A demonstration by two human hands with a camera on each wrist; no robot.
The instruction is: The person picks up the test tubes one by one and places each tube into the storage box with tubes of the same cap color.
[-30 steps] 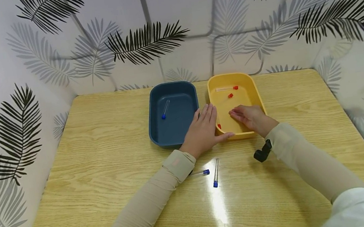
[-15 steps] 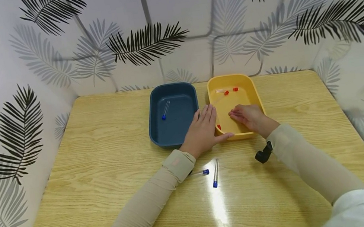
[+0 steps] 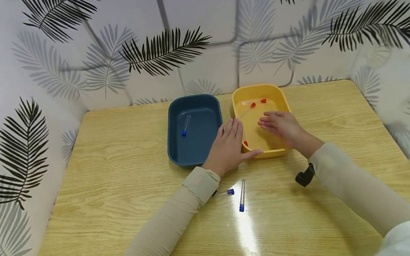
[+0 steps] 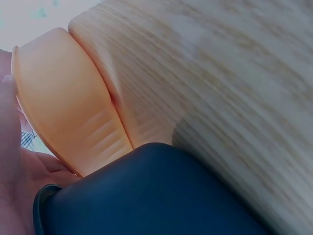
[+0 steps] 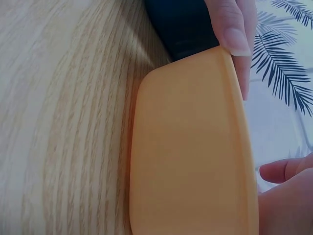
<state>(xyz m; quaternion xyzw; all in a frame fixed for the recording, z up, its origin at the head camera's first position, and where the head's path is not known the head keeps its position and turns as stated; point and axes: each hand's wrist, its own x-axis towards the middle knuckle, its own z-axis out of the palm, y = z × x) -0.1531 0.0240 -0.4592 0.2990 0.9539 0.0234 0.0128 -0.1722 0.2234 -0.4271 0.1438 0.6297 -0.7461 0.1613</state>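
Note:
My left hand (image 3: pixel 226 146) lies with straight fingers across the near left rim of the yellow tray (image 3: pixel 290 110), next to the dark blue tray (image 3: pixel 169 132). In the right wrist view its thumb (image 5: pixel 232 29) touches the yellow rim. My right hand (image 3: pixel 282 127) hovers over the right part of the yellow tray, fingers extended, holding nothing visible. Inside that tray lie a clear tube with a red cap (image 3: pixel 263 101), a second red-capped tube (image 3: pixel 253 105) and another red cap (image 3: pixel 246 143), its tube hidden. One blue-capped tube (image 3: pixel 186 126) is in the blue tray.
On the wooden table (image 3: pixel 118 167), in front of the trays, lie a clear tube with a blue cap (image 3: pixel 242 195) and another blue-capped tube (image 3: pixel 230 192), partly hidden by my left forearm. A leaf-patterned wall covering (image 3: pixel 191 70) stands behind the table.
My right hand has loosened its fingers and drawn a little up and right. A red-capped tube has shifted toward the far side, near the other one. My left hand stays in place.

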